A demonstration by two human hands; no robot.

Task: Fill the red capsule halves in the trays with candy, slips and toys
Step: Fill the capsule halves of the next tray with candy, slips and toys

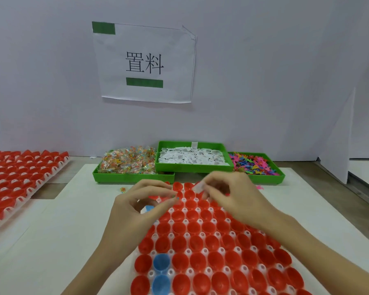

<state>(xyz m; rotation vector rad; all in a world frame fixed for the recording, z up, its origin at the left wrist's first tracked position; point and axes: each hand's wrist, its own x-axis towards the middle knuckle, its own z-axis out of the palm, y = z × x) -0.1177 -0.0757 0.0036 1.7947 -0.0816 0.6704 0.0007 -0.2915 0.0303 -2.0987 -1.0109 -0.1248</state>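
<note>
Both forearms are bare to the frame's bottom edge, no sleeves showing. The left hand (134, 206) and right hand (228, 195) wear no gloves, rings or watch.

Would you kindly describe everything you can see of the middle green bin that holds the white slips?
The middle green bin is a shallow rectangular tray that looks like bright green plastic, with a raised rim. It is heaped with small white paper slips bearing dark print too small to read. A strip of white tape sits on its back rim. It stands level against the white wall, raised a little, with its ends seeming to overlap the candy bin and the toy bin. Neither hand touches it.
</note>
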